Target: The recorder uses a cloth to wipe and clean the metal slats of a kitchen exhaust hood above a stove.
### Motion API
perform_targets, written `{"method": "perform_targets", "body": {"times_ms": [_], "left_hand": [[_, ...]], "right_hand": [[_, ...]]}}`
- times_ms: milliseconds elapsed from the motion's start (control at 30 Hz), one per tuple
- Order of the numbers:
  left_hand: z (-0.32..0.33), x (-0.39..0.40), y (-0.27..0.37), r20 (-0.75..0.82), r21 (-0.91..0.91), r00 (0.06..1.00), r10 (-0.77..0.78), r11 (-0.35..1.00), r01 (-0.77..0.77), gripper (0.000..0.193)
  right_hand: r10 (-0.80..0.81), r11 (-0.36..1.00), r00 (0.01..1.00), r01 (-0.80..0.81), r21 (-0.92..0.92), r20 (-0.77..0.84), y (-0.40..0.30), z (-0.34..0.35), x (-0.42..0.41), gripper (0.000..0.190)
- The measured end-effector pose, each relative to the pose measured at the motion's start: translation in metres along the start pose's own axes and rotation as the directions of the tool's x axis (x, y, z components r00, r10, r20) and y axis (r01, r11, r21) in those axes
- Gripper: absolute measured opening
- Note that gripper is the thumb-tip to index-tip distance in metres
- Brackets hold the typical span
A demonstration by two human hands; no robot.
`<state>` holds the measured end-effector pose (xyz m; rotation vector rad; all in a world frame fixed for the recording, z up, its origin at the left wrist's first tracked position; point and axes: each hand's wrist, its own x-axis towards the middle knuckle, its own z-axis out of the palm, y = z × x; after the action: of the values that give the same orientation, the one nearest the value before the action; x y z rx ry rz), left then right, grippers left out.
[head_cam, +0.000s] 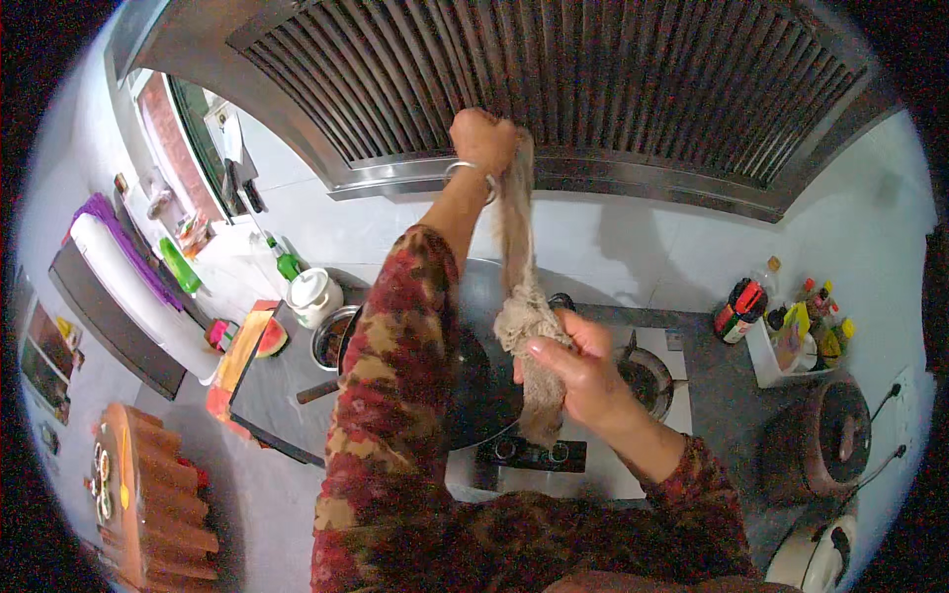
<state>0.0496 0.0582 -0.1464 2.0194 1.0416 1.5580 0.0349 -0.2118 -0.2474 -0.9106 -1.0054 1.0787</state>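
A beige, loosely woven cloth [523,319] hangs stretched between my two hands, bunched into a knot-like lump in its middle. High up, just below the range hood, my left hand [485,141] is closed in a fist around its upper end. Lower down, my right hand [582,363] grips the cloth beside the lump, thumb across it, with a tail dangling below. Behind and beneath the cloth sits a dark wok [485,370] on the gas stove [619,474]. My left sleeve hides much of the wok, so its contents are mostly out of sight.
The slatted range hood [563,89] hangs low overhead. Right of the stove's bare burner [645,382] stand a dark sauce bottle [740,311], a white condiment bin [786,370] and a rice cooker [830,437]. On the left are a lidded white pot [313,296] and a watermelon piece [273,339].
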Motion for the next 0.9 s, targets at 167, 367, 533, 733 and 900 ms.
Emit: {"method": "perform_targets", "body": {"times_ms": [167, 367, 533, 733, 900], "left_hand": [[0.021, -0.012, 0.045, -0.242, -0.416, 0.938, -0.247, 0.9, 0.129, 0.018], [0.023, 0.016, 0.091, -0.483, -0.644, 0.843, -0.237, 0.748, -0.159, 0.016], [0.017, 0.027, 0.136, -0.593, -0.633, 0.804, -0.036, 0.639, -0.438, 0.014], [-0.02, -0.04, 0.177, -0.026, -0.915, 0.974, 0.225, 0.388, -0.114, 0.01], [0.001, -0.13, 0.141, 0.299, -0.903, 0.899, 0.319, 0.4, 0.158, 0.01]], "right_hand": [[-0.086, 0.996, 0.995, 0.087, 0.019, -0.059, -0.016, -0.018, -0.004, 0.025], [-0.148, 0.987, 0.986, 0.152, 0.052, -0.078, -0.032, -0.015, -0.005, 0.022], [-0.197, 0.98, 0.974, 0.195, -0.024, -0.108, -0.042, -0.022, -0.009, 0.021], [-0.296, 0.955, 0.946, 0.291, -0.059, -0.132, -0.048, -0.038, -0.033, 0.023], [-0.191, 0.922, 0.969, 0.121, -0.369, -0.159, -0.036, -0.087, -0.096, 0.023]]}}
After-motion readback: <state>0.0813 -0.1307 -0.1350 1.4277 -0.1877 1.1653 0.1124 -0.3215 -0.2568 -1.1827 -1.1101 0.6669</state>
